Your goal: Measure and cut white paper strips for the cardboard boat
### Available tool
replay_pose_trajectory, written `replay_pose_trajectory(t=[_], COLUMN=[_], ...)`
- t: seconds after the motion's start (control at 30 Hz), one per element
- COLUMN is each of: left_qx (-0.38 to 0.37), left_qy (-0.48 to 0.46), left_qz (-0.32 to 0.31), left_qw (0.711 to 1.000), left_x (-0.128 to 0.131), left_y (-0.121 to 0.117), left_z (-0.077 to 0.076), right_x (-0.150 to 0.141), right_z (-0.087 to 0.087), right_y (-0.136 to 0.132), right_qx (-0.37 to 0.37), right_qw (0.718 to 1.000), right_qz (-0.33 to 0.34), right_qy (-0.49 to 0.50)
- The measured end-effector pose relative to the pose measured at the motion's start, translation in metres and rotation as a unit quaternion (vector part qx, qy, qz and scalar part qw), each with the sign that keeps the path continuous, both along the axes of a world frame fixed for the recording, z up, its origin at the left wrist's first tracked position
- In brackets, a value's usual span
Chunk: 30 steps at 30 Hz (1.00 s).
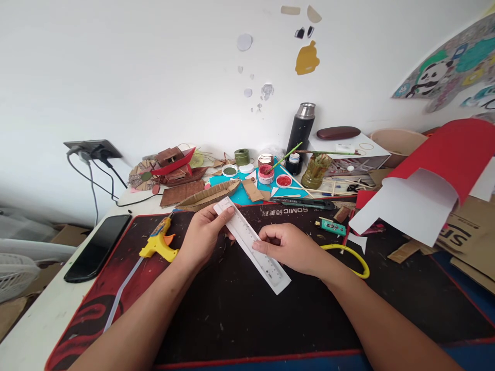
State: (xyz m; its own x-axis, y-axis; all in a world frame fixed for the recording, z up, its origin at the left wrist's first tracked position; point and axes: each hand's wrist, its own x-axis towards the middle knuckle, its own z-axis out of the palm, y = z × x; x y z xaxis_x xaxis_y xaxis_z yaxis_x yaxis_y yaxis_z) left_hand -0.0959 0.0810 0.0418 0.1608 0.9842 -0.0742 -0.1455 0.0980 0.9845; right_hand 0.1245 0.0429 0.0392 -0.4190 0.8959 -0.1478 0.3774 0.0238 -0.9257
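Observation:
A clear ruler lies along a white strip of paper, and the two are held together, slanting above the dark desk mat. My left hand pinches their upper end, its thumb on top of the ruler. Farther down, my right hand grips the ruler and strip between thumb and curled fingers. To the left of my left hand rests a yellow glue gun with a long glue stick in its back. A yellow cable loop lies by my right wrist.
At left is a black phone. Behind the mat stand model boats, open paint pots, a utility knife and a black flask. A green lighter and curled red-and-white paper are at right.

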Motion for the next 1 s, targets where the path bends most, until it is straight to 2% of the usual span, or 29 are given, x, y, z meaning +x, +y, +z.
replay_pose_trajectory(t=[1.0], left_qx=[-0.003], left_qy=[-0.022], left_qz=[0.011], left_qw=[1.000], left_x=[0.0035], left_y=[0.0000], left_z=[0.0046], right_x=[0.0008], right_z=[-0.0003], right_y=[0.0009], right_qx=[-0.001], right_qw=[1.000], right_qz=[-0.011], right_qy=[-0.008])
